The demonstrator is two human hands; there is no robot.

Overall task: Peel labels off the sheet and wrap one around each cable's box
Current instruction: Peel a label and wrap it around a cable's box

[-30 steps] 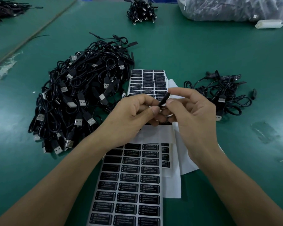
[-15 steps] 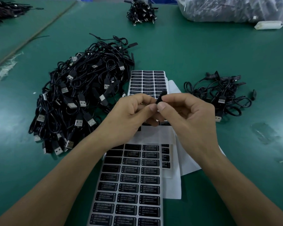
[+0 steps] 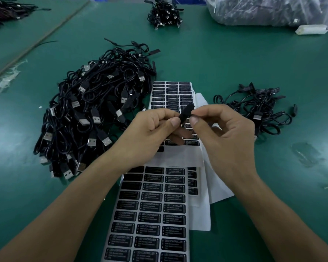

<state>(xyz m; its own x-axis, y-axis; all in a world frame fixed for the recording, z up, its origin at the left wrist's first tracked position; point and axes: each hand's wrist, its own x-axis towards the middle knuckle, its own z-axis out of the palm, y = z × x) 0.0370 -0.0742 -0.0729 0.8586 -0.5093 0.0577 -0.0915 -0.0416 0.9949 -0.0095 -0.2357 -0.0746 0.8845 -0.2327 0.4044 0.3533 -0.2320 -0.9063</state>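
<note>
Above the label sheets, my left hand (image 3: 150,133) and my right hand (image 3: 222,133) pinch the same small black cable box (image 3: 186,112) between thumbs and fingers. The box tilts up to the right; whether a label is on it I cannot tell. A sheet of black LED CONTROLLER labels (image 3: 151,214) lies under my forearms. A second label sheet (image 3: 170,93) lies farther back, partly hidden by my hands. A big pile of black USB cables (image 3: 91,114) sits at the left. A smaller cable pile (image 3: 257,110) sits at the right.
Empty white backing sheets (image 3: 204,190) lie beneath the label sheets on the green table (image 3: 235,59). At the far edge are another cable bundle (image 3: 165,13), a clear plastic bag of goods (image 3: 273,10) and a small white box (image 3: 311,29). More cables (image 3: 6,10) lie far left.
My hands have drawn slightly apart and the box has turned between my fingertips, its end now pointing up to the right. The piles and sheets have not moved.
</note>
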